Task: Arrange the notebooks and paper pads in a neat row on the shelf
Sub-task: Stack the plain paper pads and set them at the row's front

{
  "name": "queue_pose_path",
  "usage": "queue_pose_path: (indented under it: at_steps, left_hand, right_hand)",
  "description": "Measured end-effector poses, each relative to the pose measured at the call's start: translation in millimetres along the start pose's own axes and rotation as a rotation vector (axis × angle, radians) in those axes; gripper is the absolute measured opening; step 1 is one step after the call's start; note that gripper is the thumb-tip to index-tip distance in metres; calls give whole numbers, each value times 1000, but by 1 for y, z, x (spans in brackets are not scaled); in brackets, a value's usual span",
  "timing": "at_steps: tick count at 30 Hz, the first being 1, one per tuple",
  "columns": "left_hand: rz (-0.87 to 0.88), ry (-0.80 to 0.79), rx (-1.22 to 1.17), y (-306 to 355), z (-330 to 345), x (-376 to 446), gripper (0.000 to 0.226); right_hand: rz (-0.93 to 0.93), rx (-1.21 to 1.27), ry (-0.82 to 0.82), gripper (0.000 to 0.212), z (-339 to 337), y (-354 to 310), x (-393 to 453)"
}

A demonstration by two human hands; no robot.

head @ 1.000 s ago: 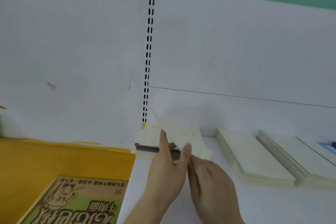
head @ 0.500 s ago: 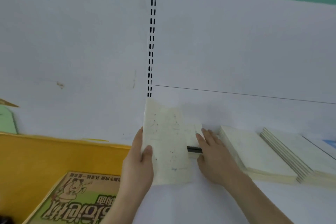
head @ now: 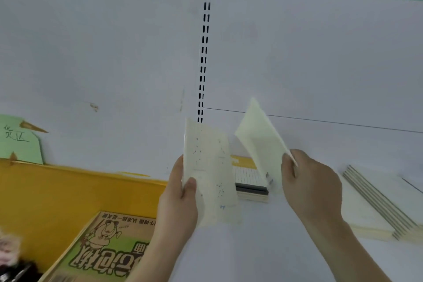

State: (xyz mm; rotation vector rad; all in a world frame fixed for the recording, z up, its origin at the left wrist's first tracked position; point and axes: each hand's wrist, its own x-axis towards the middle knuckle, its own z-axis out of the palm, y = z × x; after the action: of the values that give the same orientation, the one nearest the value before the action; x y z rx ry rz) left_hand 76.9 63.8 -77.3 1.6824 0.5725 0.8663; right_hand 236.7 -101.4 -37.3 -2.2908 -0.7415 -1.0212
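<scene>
My left hand (head: 180,199) holds a thin cream notebook (head: 209,174) upright by its left edge, above the white shelf (head: 263,247). My right hand (head: 311,185) pinches a second cream notebook (head: 261,142), lifted and tilted with one corner pointing up. Between and behind them a small pad stack (head: 250,181) with a lined top sheet, a yellow header and a dark edge lies flat on the shelf. To the right, flat cream pads (head: 364,220) and a fanned row of thin notebooks (head: 380,199) lie on the shelf.
A white back panel with a slotted upright (head: 203,59) rises behind the shelf. On the left is a yellow surface (head: 57,192) with a green printed carton (head: 107,247) on it and a green handwritten sign (head: 18,139) behind.
My right hand, which rested on the pad stack, has picked up a second cream notebook and raised it. My left hand still holds the first notebook upright.
</scene>
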Motion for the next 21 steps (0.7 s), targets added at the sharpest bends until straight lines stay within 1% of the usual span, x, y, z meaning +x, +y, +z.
queue_pose_path:
  at_steps: [2,3,5,8,10,12,14,17,18,19,21]
  left_hand:
    - [-29,-22,-88,1,6,2,49]
    - [-54,-44,-145,1,11,2,48]
    - [-104,-93,-244,3,23,1,45]
    - [-176,-109,-414,5,37,-2,39]
    - [-148,-150,-482,8,42,-3,35]
    - [-66,-206,-456,14,45,-5,32]
    - [8,-232,-402,19,52,-7,38]
    - [22,-221,-361,19,67,-9,47]
    - [17,-233,-365,20,71,-10,48]
    - [12,-258,-385,20,76,-11,49]
    - [17,-342,-431,26,85,-14,51]
  right_hand:
    - [-87,78,122,21,-4,-15,-15]
    - [-163,103,141,19,-2,-24,-27]
    - [-301,161,101,30,12,-38,-52]
    - [-370,192,1,45,35,-48,-82]
    - [-366,195,-61,48,38,-47,-92]
    - [-351,212,-109,51,30,-46,-96]
    - [-349,239,-166,57,19,-44,-97]
    - [-398,250,-288,65,1,-27,-97]
    - [-387,241,-307,66,-5,-16,-99]
    - [-338,226,-305,68,-12,-3,-100]
    - [-139,196,-290,78,-32,21,-98]
